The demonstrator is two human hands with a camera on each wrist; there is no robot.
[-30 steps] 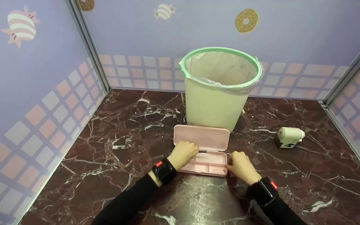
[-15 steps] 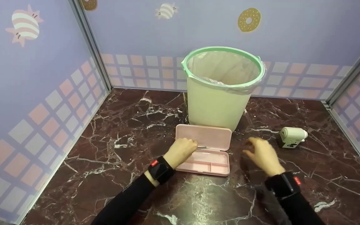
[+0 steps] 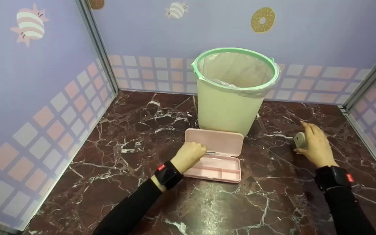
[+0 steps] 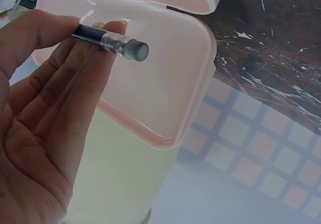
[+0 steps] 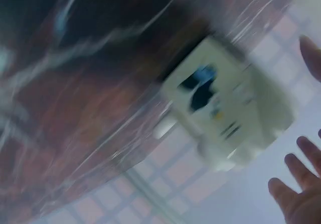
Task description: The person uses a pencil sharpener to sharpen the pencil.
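Observation:
My left hand pinches a dark pencil between thumb and fingers. The pencil's silver ferrule and grey eraser stick out past the fingertips. Just below lies an open pink pencil case with divided compartments, its lid raised. On the right, my right hand hangs over a pale green pencil sharpener with its fingers spread. In the right wrist view, the fingers stand apart from the sharpener, and a dark printed picture shows on its side. The hand covers most of the sharpener in the head view.
Behind the pencil case stands a tall pale green bin with a green rim and a clear plastic liner. Patterned wall panels enclose the dark red marbled tabletop at the back and both sides.
My right hand has left the pencil case's right edge and travelled right to the sharpener. The left hand, with the pencil, has lifted slightly towards the lid.

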